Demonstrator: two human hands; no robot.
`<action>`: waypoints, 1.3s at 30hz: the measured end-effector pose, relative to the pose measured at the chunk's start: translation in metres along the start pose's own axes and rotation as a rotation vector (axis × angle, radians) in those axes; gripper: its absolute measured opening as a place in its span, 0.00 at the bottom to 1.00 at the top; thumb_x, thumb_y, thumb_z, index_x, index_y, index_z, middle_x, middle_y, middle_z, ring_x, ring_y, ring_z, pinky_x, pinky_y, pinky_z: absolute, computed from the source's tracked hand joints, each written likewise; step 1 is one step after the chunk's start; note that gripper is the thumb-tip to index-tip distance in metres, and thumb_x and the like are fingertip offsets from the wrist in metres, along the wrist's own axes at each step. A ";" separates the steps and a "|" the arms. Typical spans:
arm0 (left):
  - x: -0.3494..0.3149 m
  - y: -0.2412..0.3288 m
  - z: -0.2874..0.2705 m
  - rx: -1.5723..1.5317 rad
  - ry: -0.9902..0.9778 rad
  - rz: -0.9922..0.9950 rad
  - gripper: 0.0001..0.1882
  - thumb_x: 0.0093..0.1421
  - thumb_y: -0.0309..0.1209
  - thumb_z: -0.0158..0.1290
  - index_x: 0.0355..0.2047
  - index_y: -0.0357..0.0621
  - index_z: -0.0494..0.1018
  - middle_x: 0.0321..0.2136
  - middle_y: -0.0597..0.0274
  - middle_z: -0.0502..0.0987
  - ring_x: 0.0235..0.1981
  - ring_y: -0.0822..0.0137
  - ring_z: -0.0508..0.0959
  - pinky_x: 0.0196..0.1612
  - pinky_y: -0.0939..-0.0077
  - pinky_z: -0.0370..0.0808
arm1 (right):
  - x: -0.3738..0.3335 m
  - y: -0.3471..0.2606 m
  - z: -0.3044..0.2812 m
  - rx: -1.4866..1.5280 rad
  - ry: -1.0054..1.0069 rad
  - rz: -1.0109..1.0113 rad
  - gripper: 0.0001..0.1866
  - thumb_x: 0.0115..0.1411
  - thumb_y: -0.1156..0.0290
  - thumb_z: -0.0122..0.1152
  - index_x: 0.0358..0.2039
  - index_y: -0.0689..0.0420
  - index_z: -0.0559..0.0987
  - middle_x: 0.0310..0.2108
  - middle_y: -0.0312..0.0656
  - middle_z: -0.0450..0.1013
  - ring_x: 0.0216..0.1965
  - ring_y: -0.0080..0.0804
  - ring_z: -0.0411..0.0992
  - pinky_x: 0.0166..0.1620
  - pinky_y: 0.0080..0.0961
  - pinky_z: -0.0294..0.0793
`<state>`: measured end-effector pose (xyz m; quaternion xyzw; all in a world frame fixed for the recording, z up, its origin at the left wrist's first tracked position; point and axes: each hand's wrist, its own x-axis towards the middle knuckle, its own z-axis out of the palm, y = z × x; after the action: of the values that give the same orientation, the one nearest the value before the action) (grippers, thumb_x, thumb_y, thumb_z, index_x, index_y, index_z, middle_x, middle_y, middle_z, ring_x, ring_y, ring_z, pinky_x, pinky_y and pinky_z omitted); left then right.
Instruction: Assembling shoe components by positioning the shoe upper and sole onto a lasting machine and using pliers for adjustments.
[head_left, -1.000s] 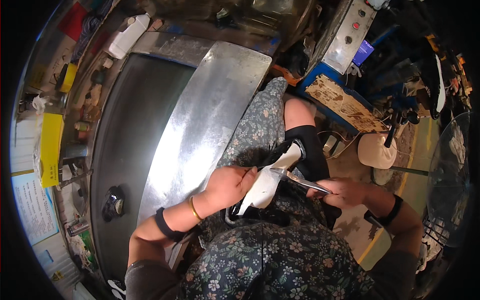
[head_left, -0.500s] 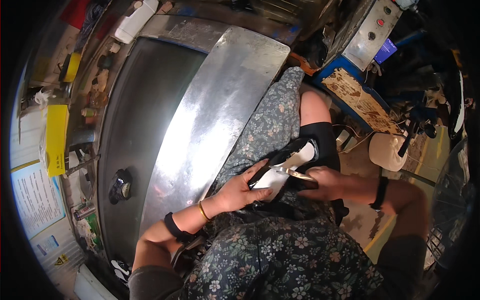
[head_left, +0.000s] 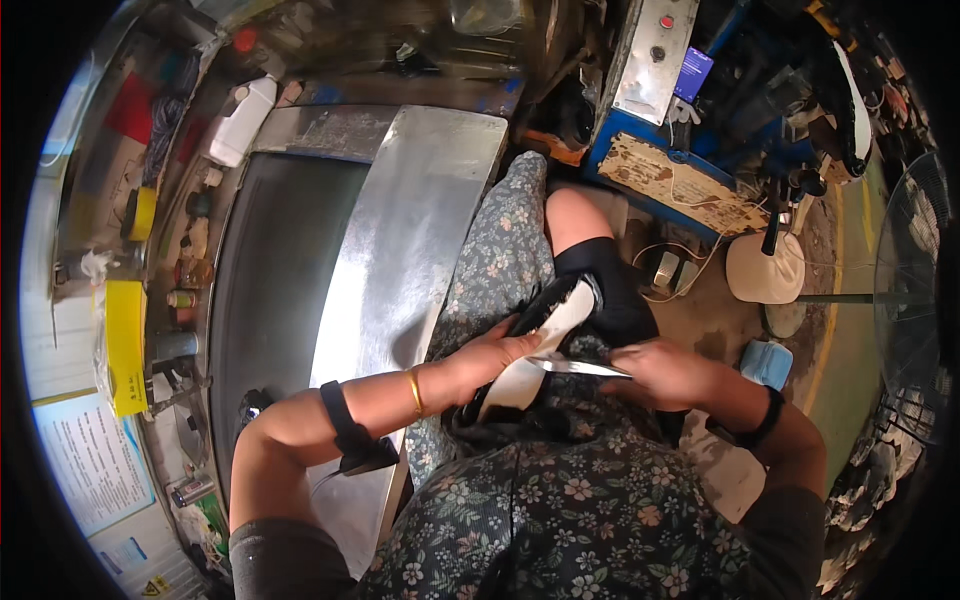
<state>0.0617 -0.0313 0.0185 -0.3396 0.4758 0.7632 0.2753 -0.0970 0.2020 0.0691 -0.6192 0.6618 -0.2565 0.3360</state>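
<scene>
A black shoe (head_left: 515,385) lies across my lap, its long white sole-shaped face turned up and its black edge around it. My left hand (head_left: 482,366) is closed on the near left side of the shoe, thumb over the white face. In my right hand (head_left: 668,374) is a silvery metal hand tool (head_left: 585,367), like pliers or scissors; the exact kind is unclear. Its tip rests at the white face, beside my left fingers. My right fingers wrap round its handles and partly hide them.
Left of my lap runs a shiny metal plate (head_left: 375,255) beside a dark belt (head_left: 285,230). A blue-framed machine (head_left: 650,60) stands at the far right. Near it are a beige rounded seat (head_left: 765,268), a fan (head_left: 915,230) and a light blue object (head_left: 767,363) on the floor.
The view has shifted, so the surroundings sit lower and further left. My left hand has moved along the shoe's edge, and the tool has turned to lie flatter across it.
</scene>
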 end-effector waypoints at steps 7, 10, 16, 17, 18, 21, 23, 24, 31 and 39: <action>-0.024 0.003 0.000 0.664 0.177 0.153 0.43 0.56 0.50 0.61 0.64 0.39 0.58 0.55 0.48 0.72 0.55 0.55 0.73 0.56 0.67 0.69 | 0.034 -0.038 -0.002 0.354 0.123 0.170 0.21 0.66 0.57 0.53 0.27 0.64 0.73 0.19 0.56 0.68 0.23 0.55 0.69 0.29 0.43 0.66; -0.047 -0.009 -0.003 0.354 -0.045 0.239 0.56 0.51 0.33 0.66 0.70 0.40 0.40 0.65 0.50 0.58 0.65 0.59 0.60 0.66 0.69 0.56 | 0.041 -0.027 0.010 0.317 -0.143 0.254 0.22 0.67 0.55 0.50 0.32 0.65 0.74 0.22 0.60 0.70 0.27 0.60 0.71 0.30 0.43 0.68; -0.073 -0.022 -0.011 -0.112 -0.088 0.210 0.47 0.54 0.20 0.59 0.69 0.42 0.45 0.56 0.61 0.68 0.58 0.68 0.66 0.62 0.72 0.60 | 0.063 -0.043 0.001 0.279 -0.251 0.211 0.24 0.68 0.53 0.49 0.32 0.66 0.74 0.22 0.50 0.72 0.25 0.45 0.73 0.31 0.37 0.70; -0.077 -0.021 -0.013 -0.178 -0.027 0.213 0.43 0.55 0.19 0.57 0.69 0.40 0.48 0.56 0.60 0.69 0.58 0.67 0.66 0.62 0.72 0.60 | 0.074 -0.043 -0.003 0.364 -0.307 0.274 0.25 0.68 0.52 0.49 0.32 0.66 0.74 0.22 0.48 0.73 0.25 0.39 0.74 0.31 0.36 0.71; -0.087 -0.020 -0.016 -0.235 0.036 0.287 0.41 0.54 0.17 0.53 0.68 0.38 0.52 0.59 0.58 0.67 0.61 0.66 0.65 0.63 0.72 0.58 | 0.077 -0.042 -0.010 0.396 -0.249 0.218 0.25 0.68 0.52 0.49 0.33 0.66 0.74 0.23 0.46 0.73 0.25 0.35 0.73 0.31 0.34 0.71; -0.116 -0.021 -0.024 -0.465 0.108 0.459 0.44 0.51 0.12 0.52 0.68 0.40 0.50 0.63 0.55 0.64 0.64 0.63 0.62 0.65 0.69 0.59 | 0.098 -0.023 -0.020 0.593 0.064 0.238 0.18 0.67 0.55 0.53 0.37 0.60 0.74 0.23 0.33 0.71 0.23 0.19 0.67 0.28 0.19 0.68; -0.119 -0.025 -0.028 -0.555 0.236 0.600 0.44 0.51 0.11 0.52 0.68 0.41 0.50 0.64 0.56 0.61 0.62 0.63 0.65 0.64 0.69 0.61 | 0.124 0.001 -0.019 0.648 0.282 0.169 0.16 0.67 0.56 0.53 0.36 0.58 0.74 0.24 0.29 0.69 0.22 0.15 0.65 0.27 0.15 0.66; -0.115 -0.026 -0.033 -0.600 0.295 0.750 0.43 0.54 0.13 0.52 0.69 0.41 0.49 0.61 0.54 0.65 0.59 0.64 0.69 0.61 0.70 0.64 | 0.143 0.013 -0.016 0.685 0.329 0.192 0.17 0.66 0.56 0.55 0.36 0.59 0.74 0.24 0.32 0.70 0.22 0.17 0.67 0.27 0.17 0.67; -0.037 -0.059 -0.077 1.487 1.237 0.129 0.28 0.64 0.32 0.42 0.66 0.57 0.59 0.62 0.18 0.48 0.63 0.26 0.54 0.66 0.47 0.52 | 0.292 0.059 0.031 -0.062 0.544 0.224 0.15 0.55 0.68 0.57 0.43 0.61 0.74 0.40 0.53 0.73 0.41 0.53 0.72 0.46 0.40 0.72; -0.054 -0.099 -0.074 1.201 1.070 0.713 0.24 0.55 0.22 0.53 0.54 0.40 0.69 0.61 0.39 0.62 0.64 0.38 0.58 0.65 0.46 0.54 | 0.218 0.059 -0.002 -0.096 0.473 -0.188 0.21 0.56 0.70 0.62 0.51 0.57 0.75 0.61 0.56 0.62 0.61 0.55 0.61 0.60 0.38 0.64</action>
<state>0.1879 -0.0652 -0.0159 -0.2808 0.9398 0.1629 -0.1072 -0.1385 -0.0080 -0.0021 -0.6162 0.6728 -0.3925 0.1166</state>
